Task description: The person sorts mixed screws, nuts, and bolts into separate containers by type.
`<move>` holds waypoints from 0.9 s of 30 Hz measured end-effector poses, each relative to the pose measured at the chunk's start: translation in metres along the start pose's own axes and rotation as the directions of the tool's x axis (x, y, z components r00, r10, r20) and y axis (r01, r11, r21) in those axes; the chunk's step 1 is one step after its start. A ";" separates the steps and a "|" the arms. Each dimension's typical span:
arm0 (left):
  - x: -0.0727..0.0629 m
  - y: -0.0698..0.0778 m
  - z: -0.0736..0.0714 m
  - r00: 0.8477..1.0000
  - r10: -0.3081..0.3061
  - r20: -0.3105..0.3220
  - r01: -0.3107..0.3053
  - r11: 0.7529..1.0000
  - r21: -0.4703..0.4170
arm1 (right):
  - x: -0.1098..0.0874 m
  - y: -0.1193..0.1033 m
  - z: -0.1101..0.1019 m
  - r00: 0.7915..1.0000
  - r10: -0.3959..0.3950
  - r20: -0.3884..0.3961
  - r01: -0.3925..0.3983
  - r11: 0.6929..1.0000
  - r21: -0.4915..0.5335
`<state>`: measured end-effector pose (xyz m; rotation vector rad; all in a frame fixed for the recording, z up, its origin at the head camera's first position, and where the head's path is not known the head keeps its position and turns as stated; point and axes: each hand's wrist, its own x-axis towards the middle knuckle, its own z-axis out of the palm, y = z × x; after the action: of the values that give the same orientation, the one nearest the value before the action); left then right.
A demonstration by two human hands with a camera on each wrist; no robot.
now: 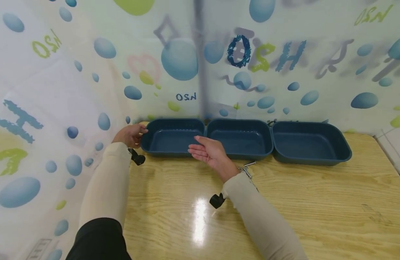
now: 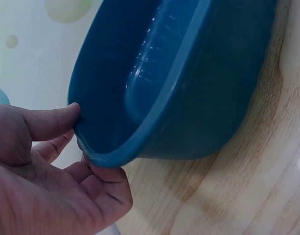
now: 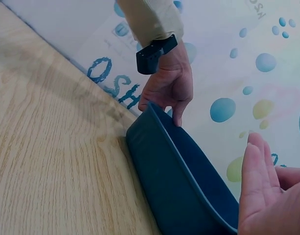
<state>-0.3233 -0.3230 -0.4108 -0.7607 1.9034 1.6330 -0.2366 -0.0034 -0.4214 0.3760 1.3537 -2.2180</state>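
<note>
A wooden surface (image 1: 284, 202) stands against a backdrop (image 1: 73, 72) printed with blue bubbles and letters. Along its far edge three dark blue tubs sit in a row, rims touching: the left tub (image 1: 174, 139), the middle tub (image 1: 240, 139) and the right tub (image 1: 312, 142). The left hand (image 1: 130, 134) holds the left tub's outer end, thumb on the inside wall and fingers (image 2: 108, 178) curled under the rim, pinching it. The right hand (image 1: 210, 151) hovers at that tub's near rim, close to where it meets the middle tub, palm up, fingers (image 3: 257, 166) straight and released, gripping nothing.
</note>
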 end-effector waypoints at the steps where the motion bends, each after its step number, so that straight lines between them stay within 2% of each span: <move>1: 0.000 0.000 0.000 1.000 -0.002 0.006 0.002 1.000 0.001 | -0.001 0.000 0.000 1.000 0.001 0.005 -0.001 1.000 -0.001; 11: 0.004 -0.002 -0.001 1.000 0.012 -0.007 -0.012 1.000 0.017 | -0.011 -0.003 -0.008 1.000 -0.013 0.015 0.014 1.000 -0.005; 27: -0.010 0.000 0.001 1.000 0.018 0.016 -0.019 1.000 0.009 | -0.029 -0.005 -0.027 1.000 -0.026 0.001 0.026 1.000 0.011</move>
<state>-0.3168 -0.3210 -0.4039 -0.7261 1.9107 1.6356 -0.2161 0.0308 -0.4165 0.3621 1.3538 -2.2475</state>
